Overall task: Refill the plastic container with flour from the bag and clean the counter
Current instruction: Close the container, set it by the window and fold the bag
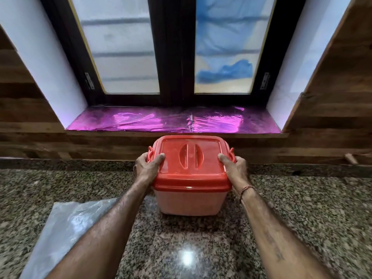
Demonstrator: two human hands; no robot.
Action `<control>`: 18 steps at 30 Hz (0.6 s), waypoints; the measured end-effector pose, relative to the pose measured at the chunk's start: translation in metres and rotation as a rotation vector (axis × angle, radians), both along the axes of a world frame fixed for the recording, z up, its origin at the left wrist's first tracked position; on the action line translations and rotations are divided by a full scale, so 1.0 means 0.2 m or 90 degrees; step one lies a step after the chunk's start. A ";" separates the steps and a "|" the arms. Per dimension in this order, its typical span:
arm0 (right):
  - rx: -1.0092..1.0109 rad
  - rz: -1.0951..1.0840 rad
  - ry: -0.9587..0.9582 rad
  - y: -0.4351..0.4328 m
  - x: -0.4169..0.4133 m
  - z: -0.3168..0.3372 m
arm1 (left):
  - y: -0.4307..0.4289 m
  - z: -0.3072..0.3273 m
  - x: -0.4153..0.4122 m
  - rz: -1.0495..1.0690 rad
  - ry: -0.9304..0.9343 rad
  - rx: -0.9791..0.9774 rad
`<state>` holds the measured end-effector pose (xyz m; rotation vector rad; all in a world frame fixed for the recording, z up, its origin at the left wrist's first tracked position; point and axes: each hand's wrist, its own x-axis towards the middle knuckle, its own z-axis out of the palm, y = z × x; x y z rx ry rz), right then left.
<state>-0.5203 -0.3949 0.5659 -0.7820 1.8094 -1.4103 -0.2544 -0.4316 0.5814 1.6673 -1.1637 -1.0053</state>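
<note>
Both hands grip the lidded plastic container (190, 200) (contents hidden).

Plastic bag (66, 228) cut off by arm and frame edge.

Red lid (191, 158), speckled granite counter (302, 208)

Both my forearms reach forward from the near edge, converging toward the middle. My left hand (146, 168) and my right hand (235, 168) face each other, palms inward, thumbs laid on top pointing inward, fingers curled round the far side. A thread band circles my right wrist.
</note>
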 end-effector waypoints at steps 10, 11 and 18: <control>-0.010 -0.080 0.503 0.17 0.19 0.05 | 0.13 -0.06 0.09 -0.051 -0.081 0.004; -0.079 -0.072 0.545 0.22 0.29 0.07 | 0.18 -0.08 0.15 -0.034 -0.087 -0.007; -0.333 0.238 0.597 0.43 1.07 -0.02 | 0.47 -0.31 0.80 0.078 -0.239 0.053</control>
